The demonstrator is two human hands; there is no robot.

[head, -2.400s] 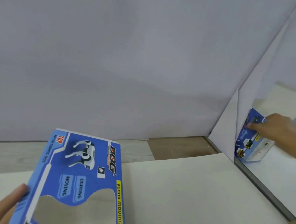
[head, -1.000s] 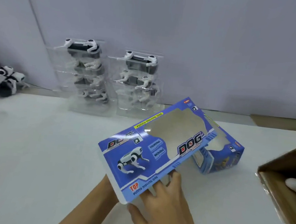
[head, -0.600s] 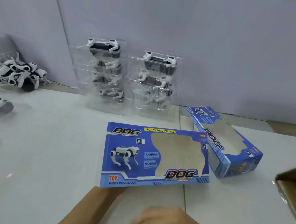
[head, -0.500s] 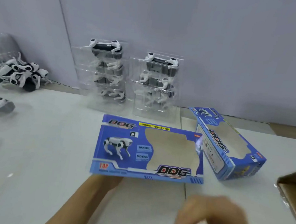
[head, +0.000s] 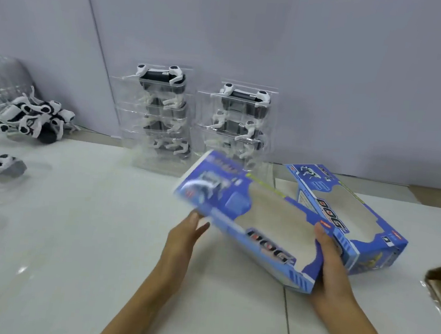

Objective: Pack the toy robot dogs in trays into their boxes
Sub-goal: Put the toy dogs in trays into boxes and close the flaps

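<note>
While the right hand (head: pixel 333 263) grips the flat blue window box (head: pixel 252 219) at its near corner, the left hand (head: pixel 185 234) lies open-fingered against its opposite edge. Squeezing those edges should pop it open; trayed dogs (head: pixel 162 111) wait stacked behind it.

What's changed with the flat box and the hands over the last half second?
The right hand came up and gripped the right end of the flat blue box; the left hand now holds its left edge, and the box has tilted, left end raised. The assembled box and the tray stacks stayed put.
</note>
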